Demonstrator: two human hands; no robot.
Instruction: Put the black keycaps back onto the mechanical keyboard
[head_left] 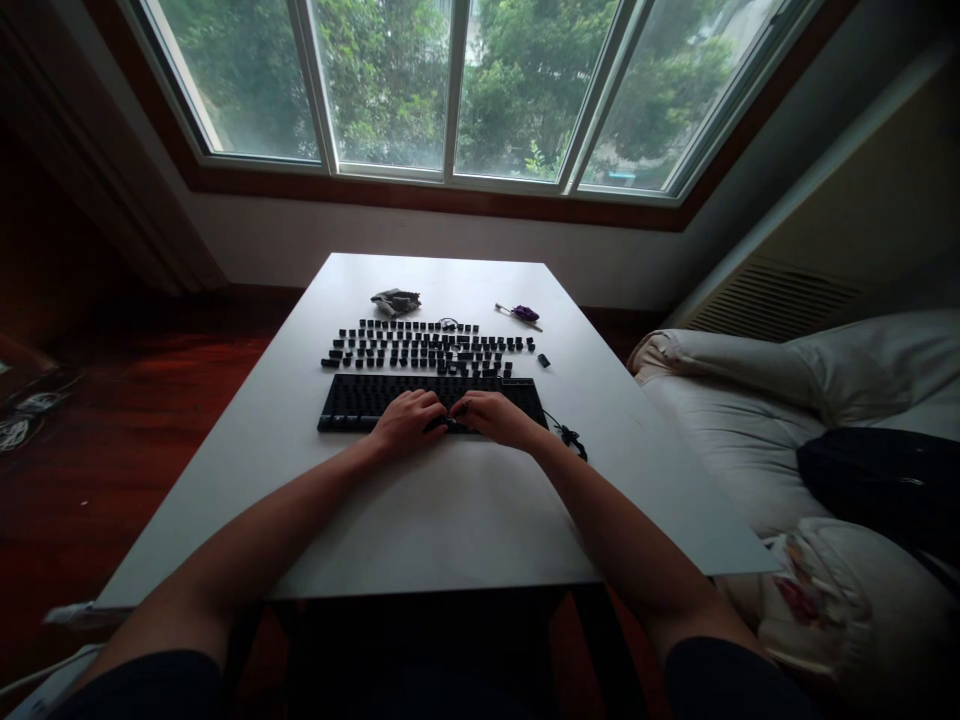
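A black keyboard (352, 400) lies near the middle of the white table, its upper face largely bare of keycaps, with a row still along its front left edge. My left hand (407, 420) is on its front middle, fingers curled over the keys and thumb by the front edge, gripping it. Close beside it, my right hand (491, 415) has its fingertips pinched together low over the keyboard. Something small and dark shows at those fingertips, too small to name. Behind the keyboard, loose black keycaps (405, 350) stand in several rows.
A crumpled grey cloth (396, 302) and a purple item beside a thin brush-like stick (525, 314) lie toward the back of the white table (465, 520). One dark keycap (544, 360) sits apart at right. A black cable (571, 440) bunches by the keyboard. A pale sofa (720, 440) flanks the table.
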